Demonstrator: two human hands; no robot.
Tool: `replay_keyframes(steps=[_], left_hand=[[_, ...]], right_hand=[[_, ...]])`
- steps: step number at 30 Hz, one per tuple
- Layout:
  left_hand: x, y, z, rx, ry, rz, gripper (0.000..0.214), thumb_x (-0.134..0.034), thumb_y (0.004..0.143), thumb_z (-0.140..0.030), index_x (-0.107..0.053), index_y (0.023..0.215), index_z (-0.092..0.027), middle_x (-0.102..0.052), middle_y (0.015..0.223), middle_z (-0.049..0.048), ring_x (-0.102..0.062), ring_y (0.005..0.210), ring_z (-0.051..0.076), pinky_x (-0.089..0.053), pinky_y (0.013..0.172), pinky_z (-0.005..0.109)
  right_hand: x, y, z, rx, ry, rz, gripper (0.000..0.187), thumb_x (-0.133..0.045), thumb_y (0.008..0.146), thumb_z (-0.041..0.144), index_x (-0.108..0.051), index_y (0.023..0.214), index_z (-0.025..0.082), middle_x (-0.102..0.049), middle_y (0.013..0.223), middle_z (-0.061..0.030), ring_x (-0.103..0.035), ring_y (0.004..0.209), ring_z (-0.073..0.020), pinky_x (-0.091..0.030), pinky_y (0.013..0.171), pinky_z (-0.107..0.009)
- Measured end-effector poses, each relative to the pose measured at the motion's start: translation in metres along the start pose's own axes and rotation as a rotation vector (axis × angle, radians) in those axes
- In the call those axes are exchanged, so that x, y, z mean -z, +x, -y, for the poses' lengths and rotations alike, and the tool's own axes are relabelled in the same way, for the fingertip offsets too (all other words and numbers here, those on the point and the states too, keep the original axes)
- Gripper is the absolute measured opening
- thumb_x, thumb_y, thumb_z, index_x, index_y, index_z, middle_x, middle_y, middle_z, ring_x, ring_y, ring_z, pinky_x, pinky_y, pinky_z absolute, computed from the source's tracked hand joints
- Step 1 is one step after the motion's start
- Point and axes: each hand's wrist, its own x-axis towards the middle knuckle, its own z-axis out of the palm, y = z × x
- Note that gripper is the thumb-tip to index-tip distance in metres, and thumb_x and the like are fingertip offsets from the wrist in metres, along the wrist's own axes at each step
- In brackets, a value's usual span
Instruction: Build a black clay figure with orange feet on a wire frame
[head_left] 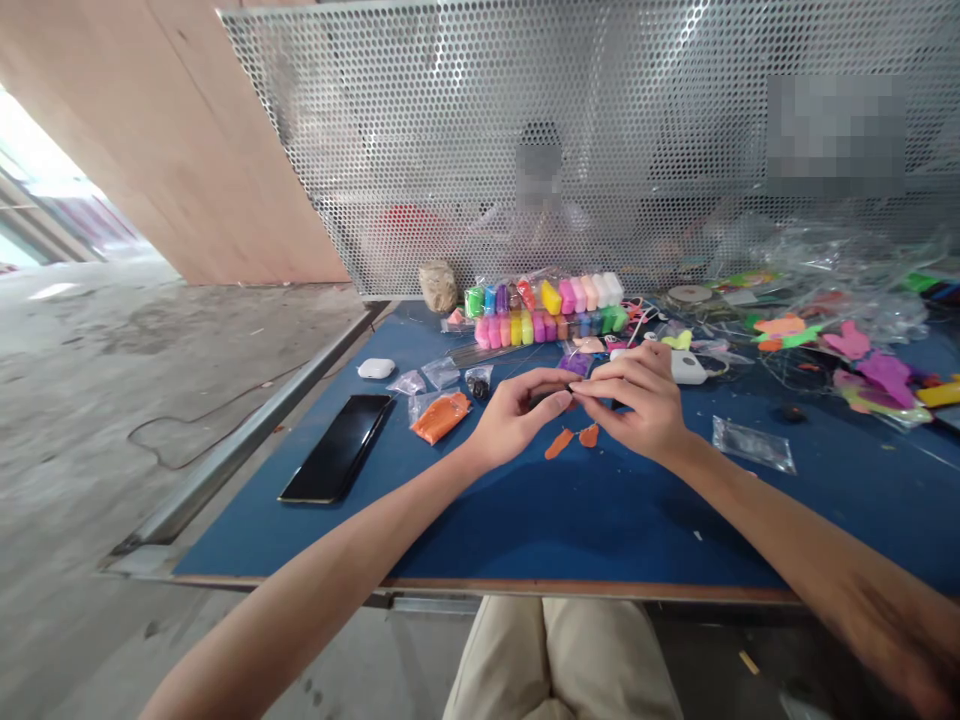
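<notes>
My left hand and my right hand meet over the middle of the blue table, fingertips together. Thumb and fingers are pinched on both sides. Between the tips there is a trace of something small and dark, mostly hidden by the fingers. Just below them on the table lie two flattened orange clay pieces, one long and one rounder. To the left of my left hand is a bag of orange clay. A small bag with black clay sits close to my left wrist.
Rows of wrapped coloured clay stand at the back before a perforated metal panel. A phone and a white earbud case lie left. An empty clear bag and colourful cut-out shapes lie right.
</notes>
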Motion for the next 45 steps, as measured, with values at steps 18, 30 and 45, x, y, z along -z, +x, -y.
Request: replay_keyframes(steps=[18, 30, 45], left_hand=[[0.007, 0.01, 0.015, 0.059, -0.094, -0.133, 0.032, -0.068, 0.091, -0.043, -0.065, 0.112, -0.019, -0.075, 0.113, 0.0107, -0.072, 0.107, 0.025, -0.059, 0.096, 0.042], [0.01, 0.012, 0.018, 0.105, -0.088, -0.105, 0.027, -0.066, 0.092, -0.043, -0.056, 0.093, -0.018, -0.075, 0.111, 0.0114, -0.074, 0.098, 0.021, -0.058, 0.094, 0.041], [0.012, 0.01, 0.012, 0.113, -0.084, -0.092, 0.032, -0.072, 0.088, -0.041, -0.062, 0.107, -0.018, -0.076, 0.111, 0.0117, -0.075, 0.101, 0.024, -0.058, 0.093, 0.04]], right_hand=[[0.005, -0.002, -0.011, -0.51, 0.345, 0.201, 0.02, -0.057, 0.097, 0.038, -0.072, 0.095, 0.024, -0.075, 0.084, -0.0032, -0.07, 0.077, -0.0215, -0.055, 0.068, -0.036], [0.005, -0.002, -0.007, -0.617, 0.397, 0.218, 0.026, -0.059, 0.096, 0.039, -0.073, 0.082, 0.022, -0.071, 0.067, -0.0006, -0.065, 0.06, -0.0167, -0.051, 0.057, -0.03], [0.006, -0.003, -0.002, -0.547, 0.366, 0.181, 0.022, -0.06, 0.096, 0.037, -0.074, 0.085, 0.023, -0.07, 0.064, 0.0012, -0.065, 0.057, -0.0163, -0.052, 0.055, -0.029]])
